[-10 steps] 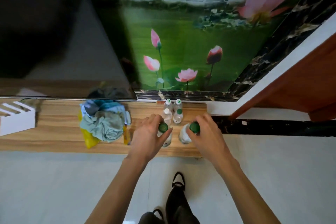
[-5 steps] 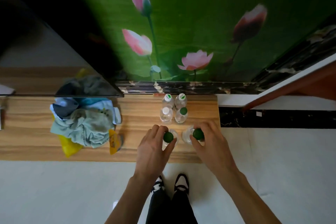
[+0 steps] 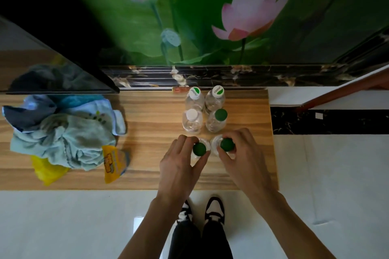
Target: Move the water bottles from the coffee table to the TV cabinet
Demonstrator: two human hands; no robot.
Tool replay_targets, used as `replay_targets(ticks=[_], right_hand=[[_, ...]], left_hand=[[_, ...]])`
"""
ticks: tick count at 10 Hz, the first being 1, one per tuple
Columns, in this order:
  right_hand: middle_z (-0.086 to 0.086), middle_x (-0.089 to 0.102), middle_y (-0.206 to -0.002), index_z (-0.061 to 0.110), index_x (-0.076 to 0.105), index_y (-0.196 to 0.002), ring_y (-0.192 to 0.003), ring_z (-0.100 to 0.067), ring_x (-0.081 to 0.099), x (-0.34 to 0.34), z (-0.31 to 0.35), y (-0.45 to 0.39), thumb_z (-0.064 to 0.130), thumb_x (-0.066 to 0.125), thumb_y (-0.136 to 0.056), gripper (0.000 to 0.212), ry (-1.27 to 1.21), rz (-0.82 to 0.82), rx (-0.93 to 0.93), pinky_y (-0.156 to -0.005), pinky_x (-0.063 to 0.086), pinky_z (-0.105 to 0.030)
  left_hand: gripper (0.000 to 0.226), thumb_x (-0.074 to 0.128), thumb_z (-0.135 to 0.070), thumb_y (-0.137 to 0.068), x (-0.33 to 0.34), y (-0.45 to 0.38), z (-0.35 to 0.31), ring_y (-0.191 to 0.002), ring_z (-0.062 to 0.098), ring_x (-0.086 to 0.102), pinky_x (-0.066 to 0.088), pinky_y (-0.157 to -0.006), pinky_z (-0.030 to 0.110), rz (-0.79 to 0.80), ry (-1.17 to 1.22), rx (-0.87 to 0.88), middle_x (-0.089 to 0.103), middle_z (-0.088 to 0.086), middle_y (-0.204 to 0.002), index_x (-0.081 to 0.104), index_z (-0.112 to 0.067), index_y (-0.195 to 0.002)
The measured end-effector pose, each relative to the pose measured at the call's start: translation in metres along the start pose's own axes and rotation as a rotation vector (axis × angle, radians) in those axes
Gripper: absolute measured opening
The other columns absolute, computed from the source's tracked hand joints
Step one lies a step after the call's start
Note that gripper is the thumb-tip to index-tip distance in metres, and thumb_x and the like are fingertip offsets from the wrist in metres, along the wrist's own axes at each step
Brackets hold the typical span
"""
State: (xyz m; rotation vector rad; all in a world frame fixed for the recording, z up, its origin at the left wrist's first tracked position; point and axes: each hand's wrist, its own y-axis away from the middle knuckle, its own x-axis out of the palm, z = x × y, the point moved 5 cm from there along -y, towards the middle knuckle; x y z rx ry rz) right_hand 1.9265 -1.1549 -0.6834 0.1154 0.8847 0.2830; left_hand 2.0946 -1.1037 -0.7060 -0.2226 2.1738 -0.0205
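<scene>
Green-capped bottles (image 3: 199,149) (image 3: 227,144) on the TV cabinet (image 3: 151,124), left hand (image 3: 179,166) and right hand (image 3: 246,157) fingers pinching their necks

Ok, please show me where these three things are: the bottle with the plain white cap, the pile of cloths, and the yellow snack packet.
Bottle with plain white cap (image 3: 191,115), head view, on the cap.
Pile of cloths (image 3: 63,132), head view, on the pale green cloth.
Yellow snack packet (image 3: 111,163), head view, on its printed front.

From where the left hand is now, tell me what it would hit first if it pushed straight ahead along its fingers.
Probably the white-capped bottle just behind the green-capped bottle the left hand holds; depth is uncertain.
</scene>
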Motion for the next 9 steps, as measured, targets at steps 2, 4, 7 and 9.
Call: replay_targets(ticks=[2,4,7,9], right_hand=[[0.001,0.059,-0.119,0.015,0.065,-0.112,-0.087,-0.015,0.069,0.017,-0.004,-0.009,0.021,0.078,-0.088,0.028,0.006,-0.021,-0.041,-0.072,0.061,-0.030],[0.000,0.060,-0.118,0.014,0.065,-0.113,-0.088,-0.016,0.067,0.020,0.000,-0.012,0.024,0.077,-0.090,0.028,0.033,-0.034,-0.047,-0.070,0.059,-0.028],[0.004,0.054,-0.128,0.021,0.055,-0.131,-0.097,-0.013,0.068,0.014,0.002,-0.009,0.040,0.072,-0.092,0.047,0.073,0.016,0.003,-0.071,0.056,-0.023],[0.002,0.054,-0.129,0.024,0.049,-0.140,-0.114,-0.017,0.055,-0.021,0.027,0.001,0.056,0.062,-0.092,0.058,0.234,-0.060,-0.054,-0.072,0.048,-0.025]], left_hand=[[0.023,0.069,-0.041,-0.097,0.012,-0.006,0.013,-0.085,0.012,0.063,0.055,-0.061,0.031,0.000,0.057,-0.010,0.056,-0.013,-0.100,0.058,-0.025,-0.110],[0.027,0.075,-0.029,-0.094,0.010,-0.013,0.014,-0.089,0.017,0.064,0.057,-0.064,0.033,-0.041,0.051,-0.034,0.061,-0.006,-0.101,0.063,-0.021,-0.117],[0.038,0.072,-0.037,-0.093,0.007,-0.016,0.014,-0.096,0.014,0.062,0.051,-0.068,0.022,0.006,0.018,-0.054,0.060,-0.009,-0.110,0.058,-0.024,-0.126],[0.052,0.067,-0.047,-0.094,-0.022,-0.012,0.001,-0.102,0.016,0.063,0.051,-0.074,0.025,-0.018,0.055,-0.086,0.059,-0.007,-0.122,0.053,-0.020,-0.137]])
